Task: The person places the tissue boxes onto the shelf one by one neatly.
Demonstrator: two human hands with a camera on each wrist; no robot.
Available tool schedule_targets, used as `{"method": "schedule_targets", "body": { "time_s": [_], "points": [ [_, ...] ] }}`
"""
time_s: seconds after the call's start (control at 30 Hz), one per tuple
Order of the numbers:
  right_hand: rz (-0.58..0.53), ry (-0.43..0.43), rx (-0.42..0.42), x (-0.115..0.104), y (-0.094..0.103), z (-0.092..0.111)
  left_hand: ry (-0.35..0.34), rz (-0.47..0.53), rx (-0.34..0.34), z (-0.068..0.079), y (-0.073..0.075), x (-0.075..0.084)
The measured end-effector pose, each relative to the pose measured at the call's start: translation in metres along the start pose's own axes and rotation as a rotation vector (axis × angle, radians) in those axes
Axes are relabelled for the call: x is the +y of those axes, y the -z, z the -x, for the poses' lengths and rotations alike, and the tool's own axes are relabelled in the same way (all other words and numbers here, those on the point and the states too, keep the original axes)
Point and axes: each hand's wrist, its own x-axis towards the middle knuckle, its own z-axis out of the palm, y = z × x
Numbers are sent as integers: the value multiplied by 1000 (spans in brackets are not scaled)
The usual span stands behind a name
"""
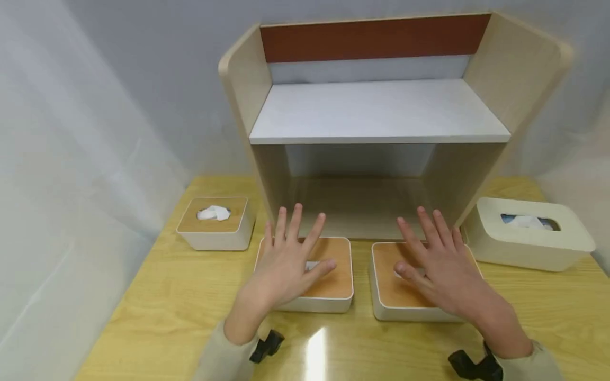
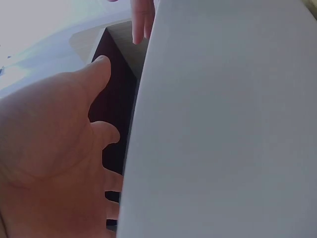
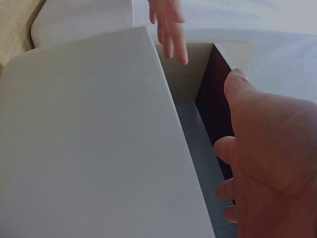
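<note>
Both hands are spread, palms down, over two tissue boxes with white sides and wood-look lids. My left hand (image 1: pixel 286 262) overlaps the left-middle tissue box (image 1: pixel 335 278), whose tissue peeks out beside the thumb. Fingers apart, my right hand (image 1: pixel 448 270) covers much of the right-middle tissue box (image 1: pixel 393 296), hiding most of its opening. In the left wrist view, the left palm (image 2: pixel 49 129) faces the camera beside the box's plain white side (image 2: pixel 213 119). The right wrist view likewise shows the right palm (image 3: pixel 277 153) next to a white box side (image 3: pixel 99 139). Neither hand grips anything.
A two-level shelf unit (image 1: pixel 381 111) with a white upper board stands behind the boxes. A small wood-lidded tissue box (image 1: pixel 214 241) sits at the left; a longer cream tissue box (image 1: pixel 524 248) is at the right. All rest on a wooden table (image 1: pixel 157 317).
</note>
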Motion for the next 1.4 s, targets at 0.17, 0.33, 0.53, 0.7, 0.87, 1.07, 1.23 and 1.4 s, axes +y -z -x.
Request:
{"method": "schedule_targets", "body": {
  "time_s": [0.17, 0.33, 0.53, 0.7, 0.87, 1.07, 1.23, 1.4],
  "points": [
    [-41, 11, 14, -1, -6, -3, -2, 2, -17, -2, -5, -3],
    [-244, 43, 79, -16, -17, -10, 9, 49, -18, -3, -9, -13],
    [-763, 32, 112, -44, -31, -11, 46, 137, -58, 3, -7, -32],
    [-1102, 1, 42, -61, -40, -14, 91, 249, -123, 5, 1, -47],
    [-1175, -63, 23, -76, -50, -18, 104, 382, -228, 8, 10, -61],
    [-1155, -111, 14, -93, -58, -15, 121, 433, -296, 9, 15, -68],
    [-1178, -151, -13, -104, -72, -11, 85, 439, -285, 8, 14, -70],
    [-1260, -195, -23, -111, -89, -10, 64, 434, -283, 11, 13, -73]
  ]
}}
